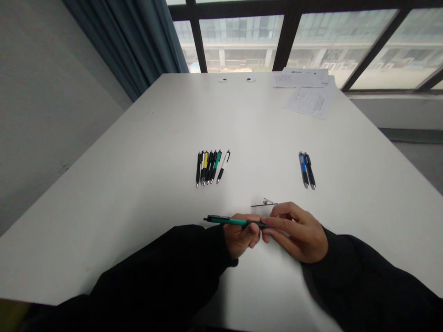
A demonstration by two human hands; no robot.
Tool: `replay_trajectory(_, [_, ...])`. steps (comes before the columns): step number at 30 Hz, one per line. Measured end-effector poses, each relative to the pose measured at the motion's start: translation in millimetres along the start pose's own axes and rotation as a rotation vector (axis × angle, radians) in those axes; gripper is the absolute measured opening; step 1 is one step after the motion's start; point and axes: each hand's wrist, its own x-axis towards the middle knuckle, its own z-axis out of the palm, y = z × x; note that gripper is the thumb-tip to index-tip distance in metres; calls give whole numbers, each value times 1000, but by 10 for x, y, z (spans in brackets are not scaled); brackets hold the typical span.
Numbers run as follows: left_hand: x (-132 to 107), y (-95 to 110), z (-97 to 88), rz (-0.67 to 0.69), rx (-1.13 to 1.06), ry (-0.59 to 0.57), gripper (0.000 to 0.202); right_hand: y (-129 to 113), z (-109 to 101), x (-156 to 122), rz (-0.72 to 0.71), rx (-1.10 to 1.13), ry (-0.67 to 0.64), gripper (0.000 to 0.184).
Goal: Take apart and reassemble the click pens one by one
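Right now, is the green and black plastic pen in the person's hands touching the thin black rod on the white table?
Apart. The head view shows a strip of white table between the green and black plastic pen and the thin black rod.

pen barrel (pixel 228 221): glossy plastic | table (pixel 145 193): smooth, matt | sleeve (pixel 166 272): matt cloth
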Motion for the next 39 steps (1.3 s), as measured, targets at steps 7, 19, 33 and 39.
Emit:
replay_trajectory(7, [31, 159, -144, -15, 198, 125, 53, 161, -144, 11, 40, -30, -15, 26])
replay_trajectory(19, [61, 79, -503, 487, 1083, 97, 17, 647, -284, -220, 161, 19, -183, 11])
replay_trajectory(33, [79, 118, -472, 478, 1052, 239, 7, 611, -312, -181, 275, -68, -234, 20])
replay_trajectory(39, [100, 196, -442, 431, 1139, 430, 10, 629, -302, -175, 280, -85, -236, 19])
